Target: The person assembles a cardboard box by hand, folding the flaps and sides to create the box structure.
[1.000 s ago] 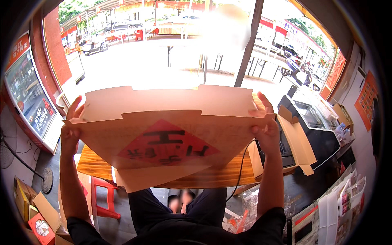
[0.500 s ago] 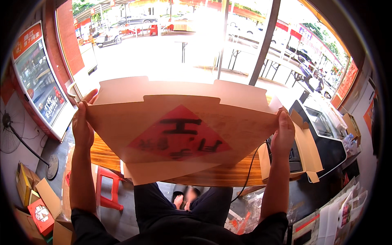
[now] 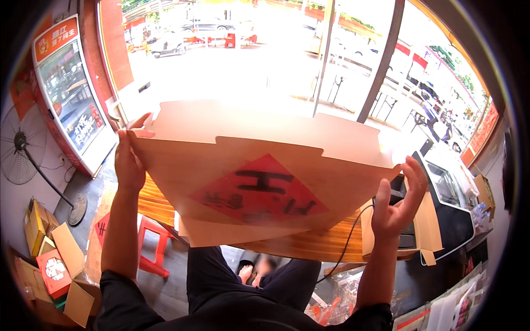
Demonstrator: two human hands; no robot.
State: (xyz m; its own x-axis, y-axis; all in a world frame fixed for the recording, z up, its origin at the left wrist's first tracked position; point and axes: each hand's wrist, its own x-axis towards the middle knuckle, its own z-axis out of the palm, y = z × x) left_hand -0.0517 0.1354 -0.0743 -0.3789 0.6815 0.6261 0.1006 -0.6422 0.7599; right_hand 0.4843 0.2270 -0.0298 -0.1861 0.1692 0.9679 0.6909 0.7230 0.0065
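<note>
A large tan cardboard box (image 3: 165,176) with notched flaps along its far edge is tilted up in front of me, over the wooden table. On the side toward me is a red paper diamond (image 3: 265,174) with black brush strokes. My left hand (image 3: 130,163) grips the box's upper left corner, thumb on the near side and fingers behind the edge. At the opposite corner, my right hand (image 3: 398,201) has its thumb and fingers spread apart, with the cardboard's tip beside the fingers. What lies behind the box is hidden.
The wooden table (image 3: 326,238) carries an open carton (image 3: 428,220) with a dark device and a black cable (image 3: 349,243). Under its left end is a red stool (image 3: 153,251). A fan (image 3: 21,140), a drinks fridge (image 3: 72,94) and several boxes stand left; a black-framed counter (image 3: 450,207) stands right.
My right hand's fingers have loosened from the box's right corner and spread. The view has shifted, so the box and surroundings sit farther right. My left hand still holds its corner.
</note>
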